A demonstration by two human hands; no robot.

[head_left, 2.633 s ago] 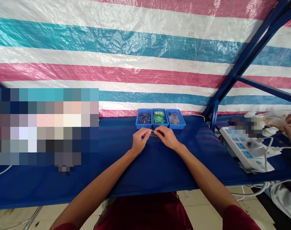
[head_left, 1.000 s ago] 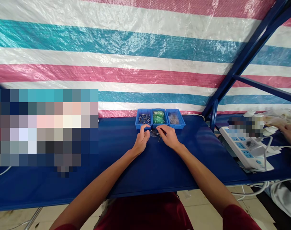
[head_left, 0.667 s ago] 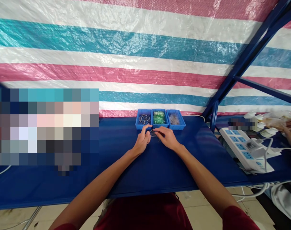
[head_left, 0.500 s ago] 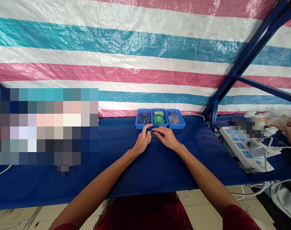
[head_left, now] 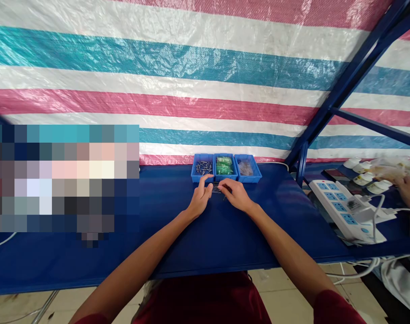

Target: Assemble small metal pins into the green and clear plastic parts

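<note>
My left hand (head_left: pixel 200 198) and my right hand (head_left: pixel 236 194) meet over the blue table (head_left: pixel 218 234), just in front of three small blue bins. Both pinch a small clear item with thin metal pieces (head_left: pixel 217 188) between their fingertips; it is too small to name. The left bin (head_left: pixel 202 168) holds small metal pins, the middle bin (head_left: pixel 224 165) green parts, the right bin (head_left: pixel 247 167) small brownish parts.
A striped tarpaulin (head_left: pixel 191 81) hangs behind the table. A blue metal frame post (head_left: pixel 302 166) stands to the right. Beyond it lie a white power strip (head_left: pixel 343 209) with cables and another person's hand (head_left: pixel 409 190). A blurred patch covers the left side.
My hands stayed in front of the bins with small finger shifts; the left index finger rose toward the pin bin, then came back to the item. The other person's hand at right moved slightly.
</note>
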